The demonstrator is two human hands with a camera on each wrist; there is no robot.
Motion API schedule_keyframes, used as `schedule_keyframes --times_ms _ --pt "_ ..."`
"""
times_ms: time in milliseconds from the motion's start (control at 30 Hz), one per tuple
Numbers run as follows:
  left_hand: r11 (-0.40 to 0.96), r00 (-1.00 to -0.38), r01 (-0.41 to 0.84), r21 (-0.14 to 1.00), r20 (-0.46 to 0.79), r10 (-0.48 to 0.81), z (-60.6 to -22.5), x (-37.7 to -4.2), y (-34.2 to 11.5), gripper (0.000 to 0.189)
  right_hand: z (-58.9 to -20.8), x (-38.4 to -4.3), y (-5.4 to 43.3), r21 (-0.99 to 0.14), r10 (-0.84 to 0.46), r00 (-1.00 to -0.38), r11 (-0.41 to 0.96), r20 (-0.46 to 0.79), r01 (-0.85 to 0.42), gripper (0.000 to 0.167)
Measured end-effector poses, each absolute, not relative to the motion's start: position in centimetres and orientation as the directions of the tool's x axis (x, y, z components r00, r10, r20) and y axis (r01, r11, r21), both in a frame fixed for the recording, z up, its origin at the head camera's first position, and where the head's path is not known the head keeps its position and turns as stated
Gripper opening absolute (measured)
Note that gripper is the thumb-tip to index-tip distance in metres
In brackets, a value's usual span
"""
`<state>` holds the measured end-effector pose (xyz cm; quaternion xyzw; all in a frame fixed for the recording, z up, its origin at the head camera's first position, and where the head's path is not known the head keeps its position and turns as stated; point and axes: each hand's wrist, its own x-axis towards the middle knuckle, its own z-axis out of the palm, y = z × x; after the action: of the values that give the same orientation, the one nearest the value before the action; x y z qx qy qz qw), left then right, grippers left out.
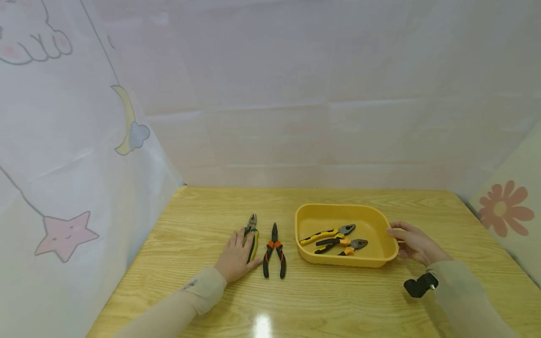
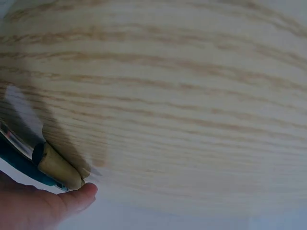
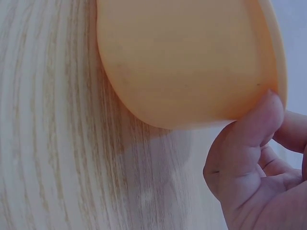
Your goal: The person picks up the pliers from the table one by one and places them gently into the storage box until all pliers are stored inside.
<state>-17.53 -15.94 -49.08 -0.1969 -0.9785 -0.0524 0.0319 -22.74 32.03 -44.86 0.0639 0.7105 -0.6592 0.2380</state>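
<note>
My left hand (image 1: 234, 258) lies over a pair of combination pliers (image 1: 252, 220) with green and yellow handles, its fingers extended across them on the table. In the left wrist view the thumb is by the end of one yellow-green handle (image 2: 60, 167). Just right of that hand, needle-nose pliers (image 1: 274, 234) with black and orange handles lie with handles spread. My right hand (image 1: 416, 244) pinches the right rim of a yellow plastic bin (image 1: 376, 230), thumb over the edge. Inside rest yellow-and-black pliers (image 1: 323, 235) and orange-and-black pliers (image 1: 357, 244).
Everything stands on a wood-grain table (image 1: 211, 202). Pale printed sheets (image 1: 270, 131) hang behind it and along both sides. A small black device (image 1: 420, 285) is strapped at the right wrist.
</note>
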Motion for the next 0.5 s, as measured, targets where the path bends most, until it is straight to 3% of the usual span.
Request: schedule_keyframes --times_ms 267,500 --pt "0.930 -0.955 0.295 0.218 0.050 0.292 -50.1 -18.3 -15.4 0.077 -44.7 -22.8 32.0 -0.903 -0.223 -0.875 0.112 -0.429 0.414 0.033" --pt "0.927 -0.959 0.282 0.248 0.056 0.277 -50.1 -18.2 -14.9 0.060 -44.7 -22.8 32.0 -0.901 -0.226 -0.873 0.100 -0.433 0.421 0.031"
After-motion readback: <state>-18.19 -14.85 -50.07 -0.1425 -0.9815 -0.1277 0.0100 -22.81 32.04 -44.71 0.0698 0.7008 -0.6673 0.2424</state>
